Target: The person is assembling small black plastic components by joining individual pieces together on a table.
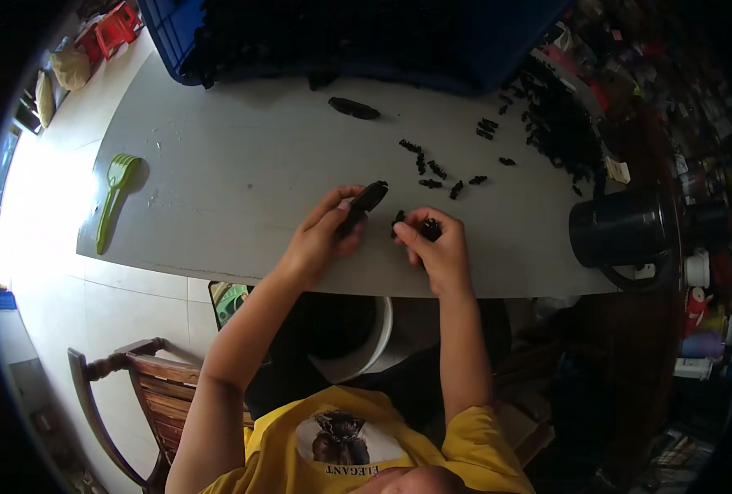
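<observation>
My left hand is closed around a long, rounded black piece, held tilted with its far end up and to the right. Just to the right, my right hand has its fingers curled round several small black parts; one of them sticks out by the thumb. The two hands are apart, over the near part of the grey table. Beyond them lie several loose small black parts. Another long black piece like the held one rests farther back. What exactly these pieces are I cannot make out.
A blue crate full of dark pieces stands at the back. On the right are a heap of small black parts and a black mug. A green fork-like scoop lies left. Below the table edge sits a white-rimmed bucket.
</observation>
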### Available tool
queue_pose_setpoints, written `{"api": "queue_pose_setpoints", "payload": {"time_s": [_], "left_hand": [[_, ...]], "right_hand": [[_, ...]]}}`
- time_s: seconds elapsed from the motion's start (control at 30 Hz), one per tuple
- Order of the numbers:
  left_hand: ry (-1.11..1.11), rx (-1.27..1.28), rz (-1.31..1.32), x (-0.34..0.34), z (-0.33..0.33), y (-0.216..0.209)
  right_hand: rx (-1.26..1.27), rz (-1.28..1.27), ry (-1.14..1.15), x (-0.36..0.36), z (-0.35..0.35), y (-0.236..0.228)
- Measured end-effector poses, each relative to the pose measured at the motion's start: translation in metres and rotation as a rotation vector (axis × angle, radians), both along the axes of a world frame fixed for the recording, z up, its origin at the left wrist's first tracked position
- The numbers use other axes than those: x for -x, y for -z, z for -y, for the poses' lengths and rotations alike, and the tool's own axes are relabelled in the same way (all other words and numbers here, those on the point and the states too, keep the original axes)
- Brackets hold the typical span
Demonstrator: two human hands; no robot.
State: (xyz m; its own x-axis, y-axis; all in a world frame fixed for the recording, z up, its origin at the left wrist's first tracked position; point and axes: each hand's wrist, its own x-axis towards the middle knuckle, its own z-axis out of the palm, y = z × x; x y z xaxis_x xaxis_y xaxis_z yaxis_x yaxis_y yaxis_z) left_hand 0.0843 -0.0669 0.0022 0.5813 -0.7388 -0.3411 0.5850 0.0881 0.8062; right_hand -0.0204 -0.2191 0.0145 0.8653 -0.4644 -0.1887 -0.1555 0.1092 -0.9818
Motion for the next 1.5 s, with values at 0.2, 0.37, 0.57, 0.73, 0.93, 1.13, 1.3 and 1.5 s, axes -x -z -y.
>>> {"api": "queue_pose_setpoints", "payload": {"time_s": [0.2, 0.37, 0.57, 0.73, 0.93, 1.13, 1.3, 1.5], "left_hand": [[-0.001, -0.027, 0.125, 0.007, 0.001, -0.006], [0.199, 0.051, 0.47, -0.008, 0.003, -0.032], [0.22, 0.113, 1.095, -0.022, -0.007, -0.027], [0.36, -0.004, 0.975, -0.022, -0.015, -0.048], [0.444, 0.051, 0.943, -0.01, -0.017, -0.044], [0.445, 0.135, 0.94, -0.005, -0.003, -0.025], [0.595, 0.039, 0.783, 0.003, 0.006, -0.036], [0.642, 0.002, 0.663, 0.008, 0.019, -0.032]], "right_hand": [[-0.242, 0.088, 0.013, -0.002, -0.036, -0.011], [-0.263, 0.235, 0.067, -0.008, -0.037, -0.013], [-0.474, 0.363, 0.162, -0.02, -0.063, -0.006], [-0.508, 0.436, 0.253, -0.024, -0.073, -0.01], [-0.379, 0.392, 0.142, -0.011, -0.057, 0.005], [-0.33, 0.354, 0.185, -0.001, -0.046, 0.013], [-0.298, 0.33, 0.236, 0.012, -0.035, 0.018], [-0.3, 0.339, 0.191, 0.021, -0.029, 0.019]]}}
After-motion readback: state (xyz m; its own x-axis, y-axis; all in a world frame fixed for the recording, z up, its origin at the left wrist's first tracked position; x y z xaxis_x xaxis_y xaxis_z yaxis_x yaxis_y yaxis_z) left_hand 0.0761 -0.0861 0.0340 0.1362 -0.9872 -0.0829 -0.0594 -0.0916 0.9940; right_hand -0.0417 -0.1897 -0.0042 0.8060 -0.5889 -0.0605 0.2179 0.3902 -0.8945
